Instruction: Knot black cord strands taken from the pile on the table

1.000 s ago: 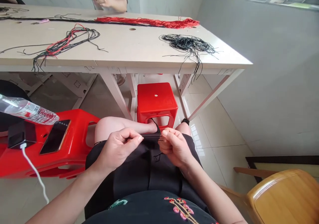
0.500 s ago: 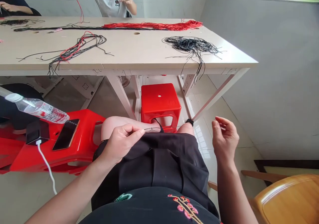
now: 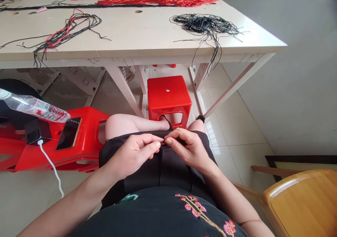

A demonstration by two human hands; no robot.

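Note:
My left hand (image 3: 131, 153) and my right hand (image 3: 185, 148) meet over my lap, above a black skirt (image 3: 160, 168). Both pinch with thumb and fingertips at the same spot, where a thin black cord (image 3: 162, 142) is barely visible between them. The fingertips almost touch. On the table ahead lie a tangle of black cords (image 3: 204, 23), a long bundle of red cords (image 3: 160, 0) and a mixed red and black bunch (image 3: 65, 31).
A beige table (image 3: 137, 44) spans the front, a red stool (image 3: 168, 98) under it. To my left a red stool (image 3: 84, 142) carries a phone (image 3: 68, 133), a charger (image 3: 38, 131) with white cable and a water bottle (image 3: 34, 107). A wooden chair (image 3: 302, 202) stands at right.
My right hand, half a second ago lifted out to the right and open, has come back to meet the left hand over my lap. The view has tilted down.

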